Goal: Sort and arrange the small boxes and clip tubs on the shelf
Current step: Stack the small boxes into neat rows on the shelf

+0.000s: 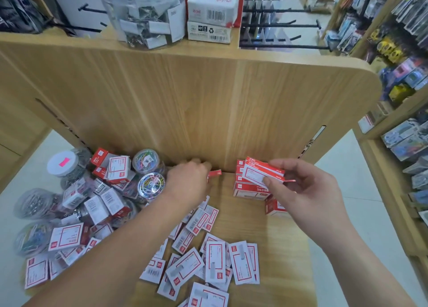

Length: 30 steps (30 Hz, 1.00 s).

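Nearest me, the loose boxes (215,265) lie scattered flat on the shelf (278,237), some overlapping. They look like light card cartons with dense contents (staples, I would guess). They should be stiff enough to pinch by the 2 long edges without crushing, though the glossy card may slip if I grab several at once. To the left, more boxes are heaped with the clip tubs (150,183), which are round clear plastic with smooth walls. I judge those are better taken around the body with the whole hand than by the lid, which could pop.

Further in, my left arm stretches forward across the scatter, wrist low. My left hand (187,181) sits knuckles-up at the foot of the back panel (185,98), fingers curled around 1 small red box (214,173) whose end pokes out to the right. My right hand (301,188), palm turned left, pinches a white-faced box (261,175) between thumb and fingertips, just over the tidy stack (249,190) at the far right against the panel. Farthest, on the upper ledge, stand a big jar (143,14) of binder clips and 2 white cartons (213,12).
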Tool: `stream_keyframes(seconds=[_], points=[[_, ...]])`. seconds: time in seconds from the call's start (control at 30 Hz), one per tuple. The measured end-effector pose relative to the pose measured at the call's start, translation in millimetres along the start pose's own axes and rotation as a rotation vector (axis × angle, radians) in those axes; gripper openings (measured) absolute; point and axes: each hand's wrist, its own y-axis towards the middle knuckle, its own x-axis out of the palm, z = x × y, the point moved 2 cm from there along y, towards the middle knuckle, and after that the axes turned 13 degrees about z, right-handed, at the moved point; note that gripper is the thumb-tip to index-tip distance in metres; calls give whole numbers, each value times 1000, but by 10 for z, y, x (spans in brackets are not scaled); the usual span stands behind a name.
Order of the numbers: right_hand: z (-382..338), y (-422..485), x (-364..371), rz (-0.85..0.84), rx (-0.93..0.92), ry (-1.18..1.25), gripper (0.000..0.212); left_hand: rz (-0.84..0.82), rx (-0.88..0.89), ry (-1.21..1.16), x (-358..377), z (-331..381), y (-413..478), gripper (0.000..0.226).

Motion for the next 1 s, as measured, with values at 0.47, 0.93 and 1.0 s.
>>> stream_keyframes(seconds=[0.47,0.93,1.0], points=[[6,56,112,-16,-49,-4,24,257,323,-241,-284,-124,-408,12],[165,151,923,-145,-434,-503,26,-64,209,-400,-352,-281,-931,47],[189,143,881,-142,-343,-421,25,14,132,-531,-519,-266,-801,46]])
